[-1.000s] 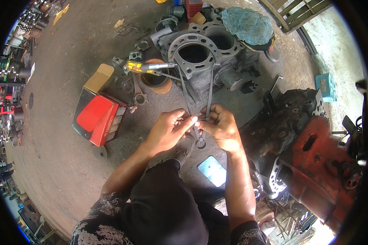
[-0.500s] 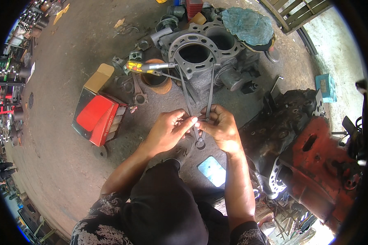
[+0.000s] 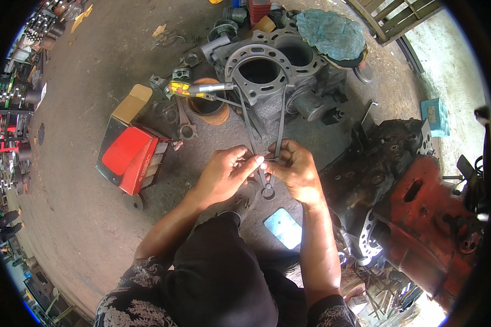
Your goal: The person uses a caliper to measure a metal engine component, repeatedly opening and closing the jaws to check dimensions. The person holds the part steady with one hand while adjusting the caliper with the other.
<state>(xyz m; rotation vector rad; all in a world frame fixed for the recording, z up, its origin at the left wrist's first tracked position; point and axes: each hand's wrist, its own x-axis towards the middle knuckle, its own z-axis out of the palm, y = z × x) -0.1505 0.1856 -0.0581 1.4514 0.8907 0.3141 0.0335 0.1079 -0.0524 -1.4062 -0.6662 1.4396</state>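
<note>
A long-legged metal caliper (image 3: 280,128) is held between my two hands. My left hand (image 3: 229,170) closes thumb and fingers on it around the middle, below the spread legs. My right hand (image 3: 295,171) pinches it from the other side, thumb close to the left thumb. Its round spring joint (image 3: 268,192) shows just below the hands. Both leg tips point away from me and reach the near side of a grey engine cylinder block (image 3: 252,50). Whether the tips touch the block I cannot tell. Fingers partly hide the adjusting part.
Left of the block are a yellow-handled tool (image 3: 183,89), a rusty cylinder sleeve (image 3: 218,116), connecting rods (image 3: 186,129) and a red-and-black box (image 3: 131,155). Blue plastic (image 3: 331,37) covers something behind. A phone (image 3: 283,228) lies near me. A red machine part (image 3: 420,218) stands right.
My hands and the caliper hold almost still. At the far left edge, a person's dark-clothed legs have shifted slightly.
</note>
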